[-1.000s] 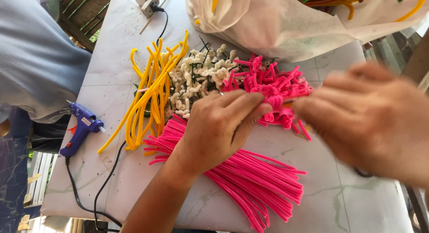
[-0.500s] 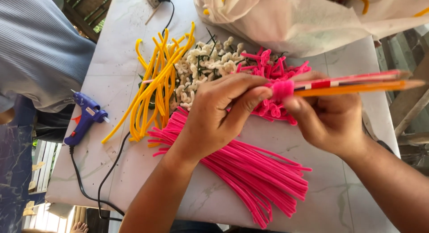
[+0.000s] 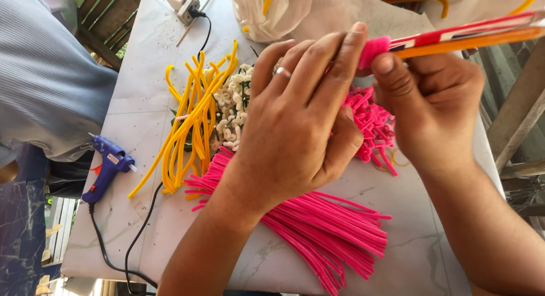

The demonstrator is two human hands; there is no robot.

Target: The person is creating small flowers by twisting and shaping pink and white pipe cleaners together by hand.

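My right hand point(image 3: 434, 100) grips a thin orange stick point(image 3: 471, 40), with a red-striped one beside it, that reaches off to the upper right. A pink pipe cleaner coil point(image 3: 373, 49) is wound on its near end. My left hand point(image 3: 295, 123) pinches that coil with thumb and fingertips; a ring sits on one finger. Under the hands lie straight pink pipe cleaners point(image 3: 318, 228), curled pink pieces point(image 3: 372, 123), white curled pieces point(image 3: 230, 111) and yellow pipe cleaners point(image 3: 190, 123) on a pale table point(image 3: 142, 103).
A blue glue gun point(image 3: 105, 168) lies at the table's left edge, its black cord point(image 3: 133, 245) running along the front. A white plastic bag point(image 3: 272, 12) and a power plug point(image 3: 184, 6) sit at the back. Another person's grey sleeve point(image 3: 45, 80) is at the left.
Both hands rose closer to the camera with the stick. The pink coil came up from the pile, and my left fingers now pinch it at the stick's end.
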